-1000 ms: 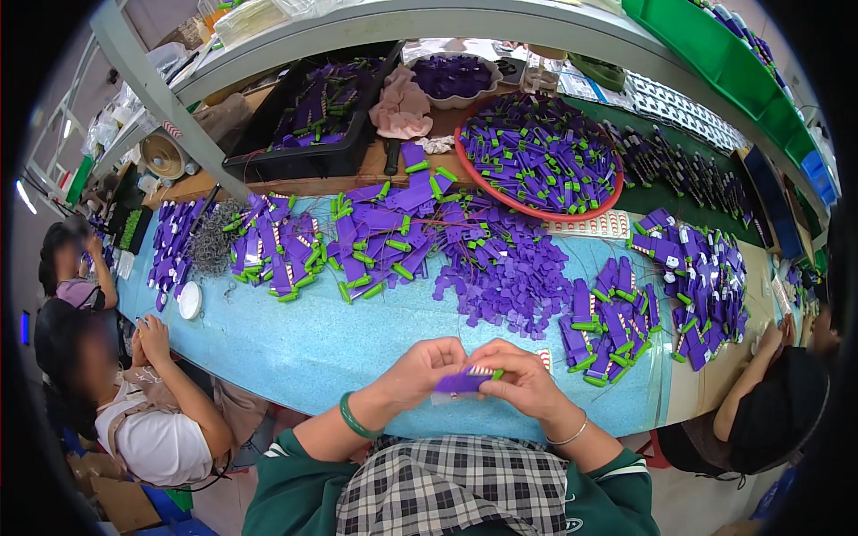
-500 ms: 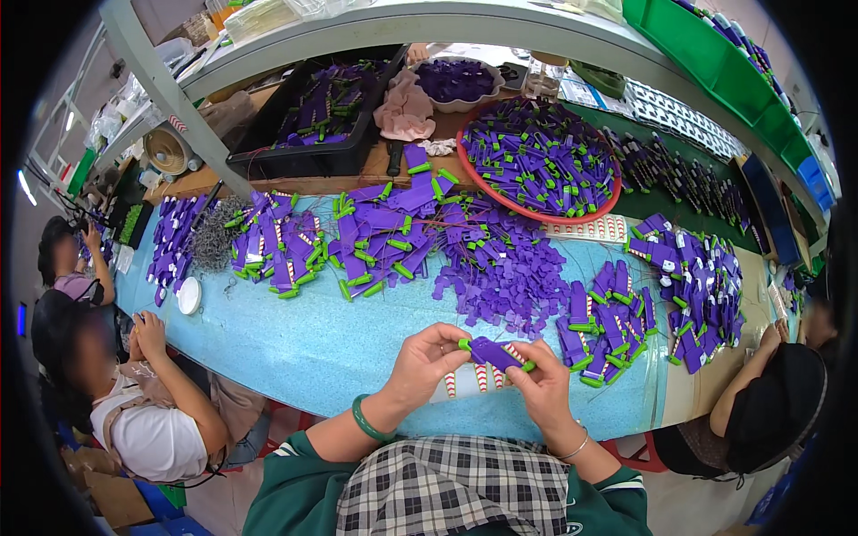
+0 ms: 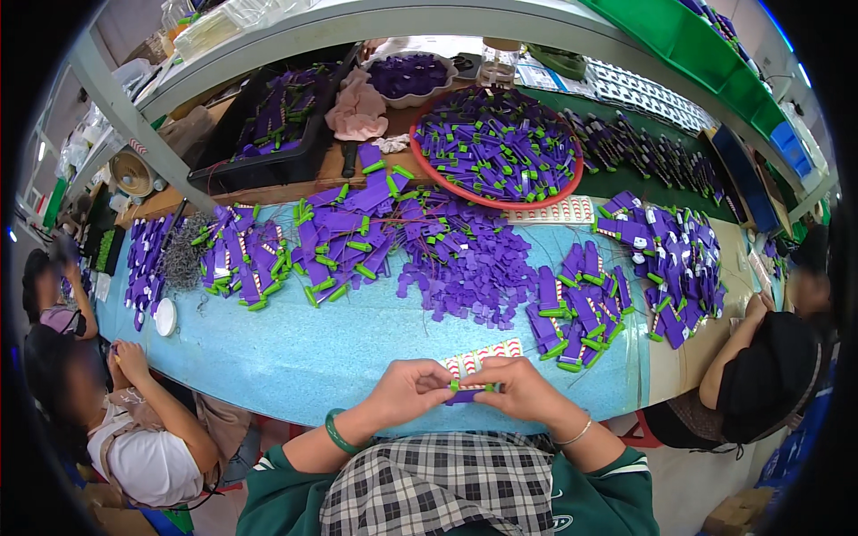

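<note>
Between my fingertips is a small flat purple plastic piece with green ends (image 3: 466, 394), held close over the table's front edge. My left hand (image 3: 410, 389) pinches its left end, and my right hand (image 3: 521, 389) grips its right end with thumb and forefinger. A red-and-white strip shows along the piece's upper edge. Just beyond my fingers lies a sheet of red-and-white striped stickers (image 3: 487, 354), partly covered by my hands. Farther off is a heap of small loose purple pieces (image 3: 483, 277). To its right lies a pile of purple-and-green pieces (image 3: 581, 308).
A red round basket (image 3: 413, 147) full of purple-and-green pieces stands at the back. Left of it are a black tray (image 3: 214, 179) and a pink cloth (image 3: 357, 107). A metal shelf (image 3: 375, 24) spans overhead. Co-workers sit at left (image 3: 147, 447) and right (image 3: 755, 375).
Both hands have come closer together and nearer to me with the purple piece, which is now turned more edge-on. The view has shifted, so the table's things appear farther left.
</note>
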Action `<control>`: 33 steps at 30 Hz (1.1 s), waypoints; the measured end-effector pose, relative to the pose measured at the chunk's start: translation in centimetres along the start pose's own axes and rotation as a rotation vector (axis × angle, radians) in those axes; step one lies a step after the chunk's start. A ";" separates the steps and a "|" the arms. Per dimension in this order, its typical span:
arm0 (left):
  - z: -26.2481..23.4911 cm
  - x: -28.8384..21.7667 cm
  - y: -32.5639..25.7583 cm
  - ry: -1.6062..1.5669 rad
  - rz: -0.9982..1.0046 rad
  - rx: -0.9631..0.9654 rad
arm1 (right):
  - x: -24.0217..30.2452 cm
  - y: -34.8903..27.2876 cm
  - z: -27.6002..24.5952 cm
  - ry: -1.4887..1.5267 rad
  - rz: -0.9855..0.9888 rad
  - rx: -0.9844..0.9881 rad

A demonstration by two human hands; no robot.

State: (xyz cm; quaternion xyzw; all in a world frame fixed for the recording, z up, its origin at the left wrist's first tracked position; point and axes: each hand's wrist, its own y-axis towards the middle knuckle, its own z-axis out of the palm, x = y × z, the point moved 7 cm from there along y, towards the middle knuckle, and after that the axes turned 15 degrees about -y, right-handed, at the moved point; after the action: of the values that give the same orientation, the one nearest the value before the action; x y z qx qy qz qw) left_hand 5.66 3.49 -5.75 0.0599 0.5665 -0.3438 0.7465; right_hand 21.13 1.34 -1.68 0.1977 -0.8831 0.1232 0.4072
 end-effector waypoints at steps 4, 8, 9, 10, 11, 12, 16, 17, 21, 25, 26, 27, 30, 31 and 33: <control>0.8 -1.7 0.4 -0.081 0.148 -0.053 | -1.6 -0.1 2.4 0.838 0.123 -0.298; 1.1 -2.7 0.3 -0.176 0.137 0.061 | -0.1 0.0 2.3 0.635 -0.062 -0.047; 1.4 -3.7 0.0 -0.107 0.207 0.116 | 0.3 0.2 1.0 0.374 -0.175 0.004; 1.8 -4.6 -0.2 -0.040 0.276 0.173 | 0.2 0.6 -0.2 0.305 -0.190 -0.053; 2.0 -5.3 -0.3 0.115 0.313 0.176 | 0.3 1.0 -1.3 0.236 -0.206 -0.109; 2.3 -6.1 -0.3 0.270 0.349 0.178 | 0.5 1.2 -2.3 0.166 -0.221 -0.165; 2.6 -6.2 0.4 0.306 0.291 0.308 | 3.6 1.8 -2.2 0.004 -0.382 -0.171; 2.1 -6.3 0.4 0.241 0.232 0.279 | 3.6 1.9 -2.9 -0.085 -0.410 -0.212; -1.2 -8.1 -0.6 0.024 0.201 0.083 | -0.9 2.2 -5.7 -0.635 -0.247 -0.370; -3.9 -8.1 -0.9 -0.160 0.311 -0.130 | -2.7 3.0 -6.8 -0.984 -0.198 -0.370; -4.1 -8.0 -0.8 -0.202 0.316 -0.191 | -2.8 3.2 -6.6 -1.022 -0.216 -0.343; -3.8 -7.9 -0.4 -0.214 0.337 -0.182 | -3.1 3.3 -6.4 -1.036 -0.227 -0.326; -3.5 -7.0 -0.3 -0.117 0.337 -0.243 | -3.5 3.5 -6.3 -0.995 -0.232 -0.341; -3.3 -6.7 -0.3 0.019 0.326 -0.236 | -3.4 3.4 -6.6 -0.926 -0.218 -0.387; -2.4 -6.2 0.2 0.096 0.284 -0.190 | -2.9 3.3 -7.2 -0.721 -0.190 -0.419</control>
State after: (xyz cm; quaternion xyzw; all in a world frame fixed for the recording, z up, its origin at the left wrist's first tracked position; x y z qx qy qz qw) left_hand 3.08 7.52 -1.17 0.0850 0.6174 -0.1764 0.7618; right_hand 26.17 7.67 0.50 0.2215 -0.9528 -0.1738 0.1132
